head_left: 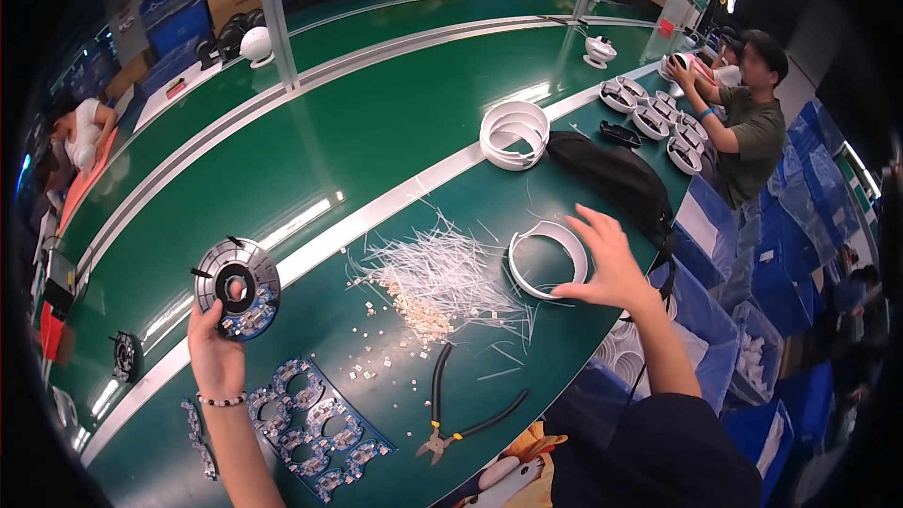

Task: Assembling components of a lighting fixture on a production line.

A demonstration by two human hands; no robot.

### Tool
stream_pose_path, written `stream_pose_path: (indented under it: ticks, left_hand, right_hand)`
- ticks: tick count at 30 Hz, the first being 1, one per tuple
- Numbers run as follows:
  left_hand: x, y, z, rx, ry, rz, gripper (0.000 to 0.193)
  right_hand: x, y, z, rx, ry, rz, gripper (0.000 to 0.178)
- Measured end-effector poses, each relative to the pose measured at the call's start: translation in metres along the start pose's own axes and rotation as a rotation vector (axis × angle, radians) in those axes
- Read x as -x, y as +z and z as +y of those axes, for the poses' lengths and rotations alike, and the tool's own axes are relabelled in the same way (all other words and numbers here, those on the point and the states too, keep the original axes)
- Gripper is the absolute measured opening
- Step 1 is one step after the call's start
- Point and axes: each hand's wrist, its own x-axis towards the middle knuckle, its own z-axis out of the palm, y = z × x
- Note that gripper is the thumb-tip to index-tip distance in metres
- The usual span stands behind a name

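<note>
My left hand (218,348) is closed on a round grey disc assembly (268,268). The disc has a black centre hole, short black prongs and a blue circuit board on its lower part. A white plastic ring (520,268) rests on the green table by my right hand (607,259). That hand's fingers are spread wide at the ring's right side. Its thumb overlaps the ring's near rim; whether it touches is unclear. Between my hands lies a heap of white cable ties (442,268) with small cream connectors (419,312). Side cutters (435,442) lie with handles apart nearer me.
Blue circuit boards (324,423) lie beside my left forearm. Stacked white rings (514,136) and a black bag (611,174) are farther back. White shells (649,120) stand near a co-worker (757,122) at right. Blue bins (710,339) line the table's right side. A conveyor belt (395,122) runs behind.
</note>
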Motion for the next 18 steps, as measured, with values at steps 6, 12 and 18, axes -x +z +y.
stream_pose_path:
  ticks: [6,12,18]
  left_hand:
    - [0.01,0.022,-0.017,0.059,0.029,-0.09,0.035]
    - [0.019,0.032,-0.027,0.093,0.069,-0.134,0.045]
    - [0.029,0.044,-0.037,0.16,0.094,-0.129,0.05]
  right_hand:
    - [-0.023,0.036,-0.003,-0.08,0.12,-0.312,0.108]
    - [-0.016,0.029,0.008,-0.205,0.143,-0.335,0.117]
    - [-0.045,0.009,-0.032,-0.309,0.124,0.03,0.1]
